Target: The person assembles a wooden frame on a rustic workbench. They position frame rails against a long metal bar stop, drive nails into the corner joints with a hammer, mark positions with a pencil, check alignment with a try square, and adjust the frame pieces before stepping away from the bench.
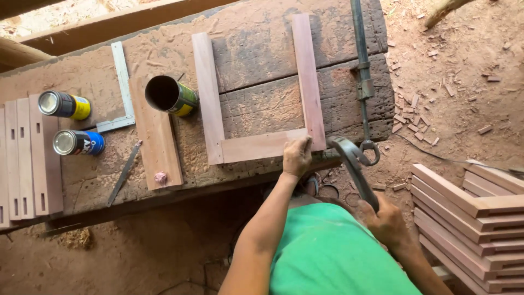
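Reddish wooden U-shaped frame (262, 109) lies on worn workbench (349, 33); left hand (297, 157) presses its corner joint, right hand (386, 219) grips dark metal hammer (353, 164) beside it.

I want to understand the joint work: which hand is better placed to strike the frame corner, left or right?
The right hand, probably. It already grips the hammer, whose head sits just beside the wooden frame corner. The left hand presses on that corner and holds no tool.
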